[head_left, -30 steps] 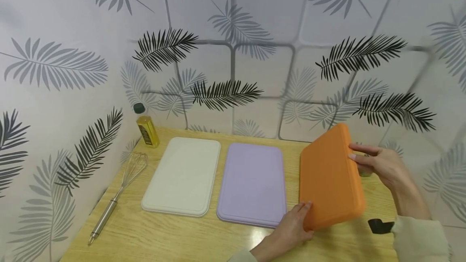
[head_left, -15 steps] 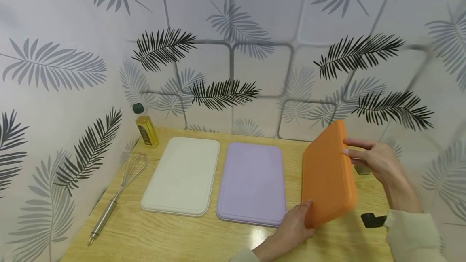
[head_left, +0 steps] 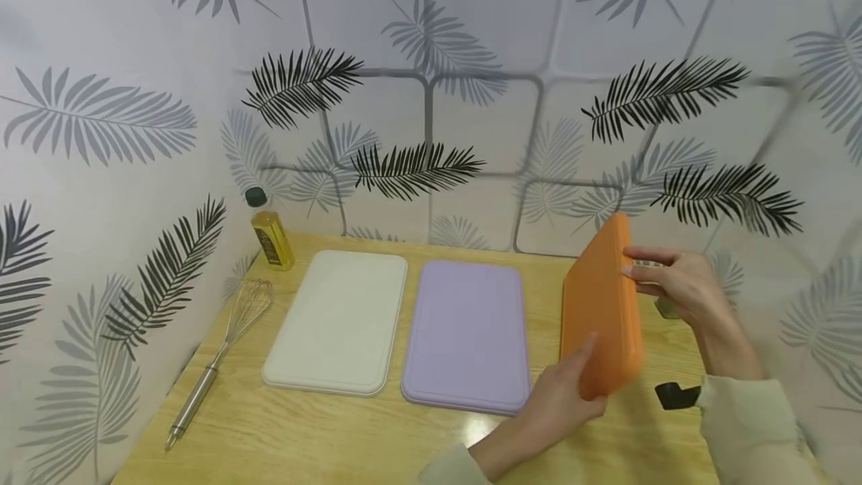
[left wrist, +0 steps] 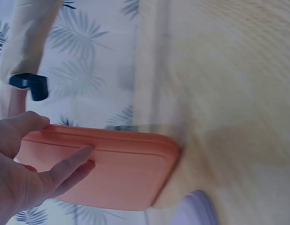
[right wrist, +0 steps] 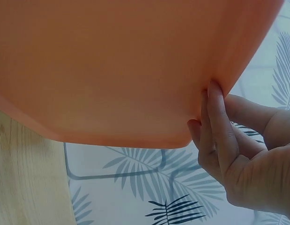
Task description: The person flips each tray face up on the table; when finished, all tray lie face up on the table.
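A thick orange cutting board with rounded corners stands tilted up on its left long edge, at the right of the table. My left hand grips its near edge; in the left wrist view, fingers lie across one broad face and the thumb is over the rim. My right hand pinches the raised edge near the far corner, as the right wrist view shows with fingertips on the other face. Left of it a purple cutting board lies flat, then a white cutting board.
A steel whisk lies along the table's left side. Behind it stands an oil bottle with a dark green cap. A small greenish thing shows partly behind my right hand. Leaf-patterned walls border the wooden table.
The orange cutting board has tipped more upright, its raised edge moving left with my right hand. My left hand has shifted slightly right and up along the near edge.
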The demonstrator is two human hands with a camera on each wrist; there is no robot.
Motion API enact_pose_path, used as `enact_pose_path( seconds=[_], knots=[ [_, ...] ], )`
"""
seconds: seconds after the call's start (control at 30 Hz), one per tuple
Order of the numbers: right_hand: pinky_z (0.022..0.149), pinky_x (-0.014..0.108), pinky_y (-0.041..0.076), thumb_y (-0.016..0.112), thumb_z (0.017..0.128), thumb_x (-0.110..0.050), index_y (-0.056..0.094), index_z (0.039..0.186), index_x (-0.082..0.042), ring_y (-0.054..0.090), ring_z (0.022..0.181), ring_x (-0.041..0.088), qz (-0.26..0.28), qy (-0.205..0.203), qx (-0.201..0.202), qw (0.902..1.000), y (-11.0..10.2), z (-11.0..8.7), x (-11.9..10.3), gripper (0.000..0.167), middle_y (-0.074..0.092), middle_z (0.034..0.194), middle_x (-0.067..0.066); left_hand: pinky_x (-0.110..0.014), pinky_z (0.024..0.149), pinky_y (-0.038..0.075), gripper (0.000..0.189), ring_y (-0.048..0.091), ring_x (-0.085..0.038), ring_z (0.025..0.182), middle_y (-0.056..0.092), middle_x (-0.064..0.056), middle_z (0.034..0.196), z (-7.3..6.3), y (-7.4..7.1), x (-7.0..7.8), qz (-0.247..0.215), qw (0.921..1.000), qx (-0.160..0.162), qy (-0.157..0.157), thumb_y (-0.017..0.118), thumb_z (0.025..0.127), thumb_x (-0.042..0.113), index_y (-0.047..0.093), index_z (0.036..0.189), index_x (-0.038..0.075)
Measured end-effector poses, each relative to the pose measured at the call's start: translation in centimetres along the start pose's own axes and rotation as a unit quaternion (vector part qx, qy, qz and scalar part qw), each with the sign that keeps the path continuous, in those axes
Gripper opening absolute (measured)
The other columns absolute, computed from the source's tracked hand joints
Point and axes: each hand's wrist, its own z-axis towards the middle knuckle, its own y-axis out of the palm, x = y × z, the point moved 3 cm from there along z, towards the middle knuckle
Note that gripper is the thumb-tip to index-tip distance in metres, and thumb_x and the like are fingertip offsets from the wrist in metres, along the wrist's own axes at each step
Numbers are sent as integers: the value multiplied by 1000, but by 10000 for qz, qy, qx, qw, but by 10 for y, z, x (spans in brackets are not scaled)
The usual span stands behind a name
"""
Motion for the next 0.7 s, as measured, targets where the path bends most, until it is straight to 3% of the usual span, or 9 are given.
enact_pose_path(
  seconds=[0.1, 0.17, 0.27, 0.33, 0.5, 0.7],
  knots=[
    [76, 28, 58, 75, 85, -19, 46, 137, 9, 69, 82, 3, 83, -95, 13, 9999, 2, 1, -2, 65, 63, 97, -20, -4, 71, 42, 88, 53, 3, 76, 58, 0, 131, 9, -13, 12, -208, 9997, -15, 105, 74, 84, 20, 21, 154, 14],
    [76, 27, 58, 74, 86, -17, 46, 137, 10, 69, 82, 4, 114, -113, 31, 9999, 3, 1, -3, 65, 64, 95, -21, -6, 82, 44, 89, 58, 2, 95, 50, 1, 142, 15, -20, 19, -257, 9995, -1, 204, 73, 85, 21, 18, 155, 18],
    [75, 27, 58, 74, 86, -17, 46, 137, 10, 69, 81, 4, 62, -54, 35, 10000, 4, 0, -4, 64, 65, 92, -22, -16, 101, 40, 86, 45, -6, 128, 40, 3, 150, 20, -28, 29, -266, 9990, -29, 357, 71, 88, 22, 18, 155, 22],
    [74, 27, 58, 74, 86, -20, 47, 138, 6, 69, 80, 4, -72, 86, 28, 9999, 6, 0, -4, 64, 65, 90, -22, -21, 104, 39, 82, 41, -10, 133, 39, 3, 150, 22, -32, 34, -283, 9989, -111, 360, 69, 89, 22, 20, 155, 23],
    [74, 25, 58, 72, 88, -27, 48, 139, 0, 70, 82, 6, -320, 278, -91, 9991, 11, 0, -7, 64, 66, 91, -18, -27, 100, 46, 69, 45, -16, 131, 47, -7, 144, 26, -38, 40, -135, 9996, -241, 43, 67, 91, 24, 34, 151, 26],
    [79, 29, 57, 70, 89, -19, 50, 136, 5, 68, 83, 3, -204, -29, -76, 9998, 19, 4, -13, 56, 60, 113, 2, -25, 96, 48, 60, 50, -18, 125, 50, -12, 140, 27, -42, 39, -94, 9993, -207, -293, 68, 89, 23, 46, 144, 25]
  ],
)
